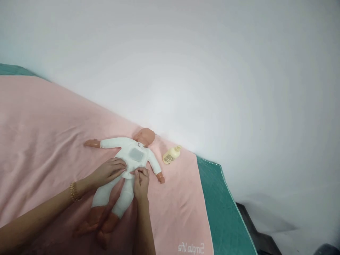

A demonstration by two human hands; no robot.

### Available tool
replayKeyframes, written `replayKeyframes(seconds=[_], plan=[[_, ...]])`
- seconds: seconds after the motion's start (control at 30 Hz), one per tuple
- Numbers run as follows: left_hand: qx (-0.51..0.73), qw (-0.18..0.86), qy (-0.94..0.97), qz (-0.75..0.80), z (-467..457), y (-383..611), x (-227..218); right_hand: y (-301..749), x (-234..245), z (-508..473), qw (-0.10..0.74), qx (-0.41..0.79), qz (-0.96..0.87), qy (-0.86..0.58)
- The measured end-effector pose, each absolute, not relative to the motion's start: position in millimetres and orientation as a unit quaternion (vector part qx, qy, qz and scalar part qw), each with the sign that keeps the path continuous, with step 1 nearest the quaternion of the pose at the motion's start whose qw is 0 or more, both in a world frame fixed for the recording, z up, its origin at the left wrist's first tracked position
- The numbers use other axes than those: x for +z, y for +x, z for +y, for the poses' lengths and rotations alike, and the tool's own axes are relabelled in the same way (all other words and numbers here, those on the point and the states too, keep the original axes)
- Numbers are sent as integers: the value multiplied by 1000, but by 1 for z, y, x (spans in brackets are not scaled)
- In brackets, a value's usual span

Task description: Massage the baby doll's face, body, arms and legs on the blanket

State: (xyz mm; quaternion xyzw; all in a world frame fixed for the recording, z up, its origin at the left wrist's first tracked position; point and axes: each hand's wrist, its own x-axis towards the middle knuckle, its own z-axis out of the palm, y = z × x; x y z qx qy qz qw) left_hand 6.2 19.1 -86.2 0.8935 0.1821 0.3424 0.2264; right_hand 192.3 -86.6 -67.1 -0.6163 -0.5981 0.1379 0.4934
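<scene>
A baby doll (126,153) with a white cloth body and brown plastic head, hands and feet lies stretched out on a pink blanket. A grey rectangular patch (136,154) marks its upper torso. My left hand (111,171), with a gold bracelet (74,192) at the wrist, pinches the white fabric at one side of the lower torso. Opposite it, my right hand (142,181) has its fingers curled and pressed together on the fabric near the hip. The fingertips partly hide the cloth between them.
A pale yellow bottle (171,155) lies on the pink blanket (180,205), right of the doll's head. Green bedding (220,202) shows beyond the blanket's right edge. A white wall (186,71) runs along the far side. Something dark (261,237) stands low at the right.
</scene>
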Motion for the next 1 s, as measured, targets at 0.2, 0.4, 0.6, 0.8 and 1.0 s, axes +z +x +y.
replayKeyframes(seconds=[0.2, 0.4, 0.6, 0.8, 1.0], plan=[[357, 217, 889, 185, 13, 13, -80, 193, -66, -82, 501, 133, -603, -606], [322, 230, 897, 197, 15, 19, -82, 191, -75, -78, 485, 146, -586, -633], [357, 197, 885, 227, 13, 22, -74, 190, -63, -77, 489, 143, -587, -630], [371, 180, 873, 262, 13, 27, -78, 185, -66, -75, 496, 127, -579, -635], [352, 199, 879, 251, 18, 30, -85, 182, -78, -74, 490, 120, -579, -640]])
